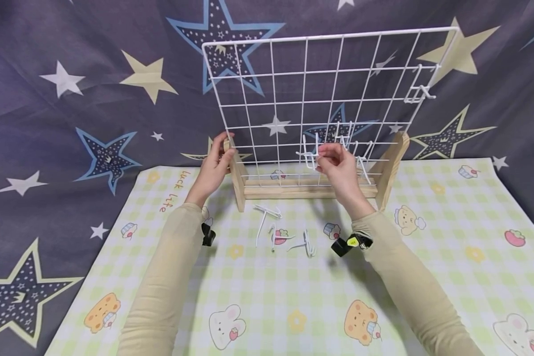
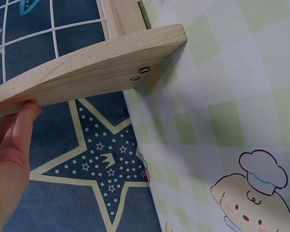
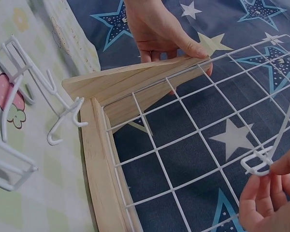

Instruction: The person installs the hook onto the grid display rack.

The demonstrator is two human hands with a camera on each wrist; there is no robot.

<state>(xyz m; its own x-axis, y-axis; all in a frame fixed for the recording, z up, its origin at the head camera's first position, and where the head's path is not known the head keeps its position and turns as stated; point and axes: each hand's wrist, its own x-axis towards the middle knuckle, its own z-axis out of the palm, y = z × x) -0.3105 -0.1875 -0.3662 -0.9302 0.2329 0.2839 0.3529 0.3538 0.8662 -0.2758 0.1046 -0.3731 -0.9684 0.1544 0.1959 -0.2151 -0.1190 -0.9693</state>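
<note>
The person's right hand pinches a small white wire hook between thumb and fingertips, holding it against the lower middle of the white wire grid panel. The left hand grips the left wooden foot of the grid's wooden stand, fingers curled round its upper edge.

The likeliest trouble is the hook slipping from so fine a pinch, or its prongs missing the horizontal wire and dropping behind the panel, where the star-printed cloth would make it hard to spot. The panel is light and stands upright in a narrow base, so a push from the right hand could tip it toward the far side if the left hand's brace loosens.

Several hooks already hang close around the right hand on the lower wires; they crowd the spot and could be knocked off. Another hook hangs well apart at the far upper right. Three spare hooks lie loose on the checked mat, near the stand, between the forearms, where a sleeve could sweep them.
</note>
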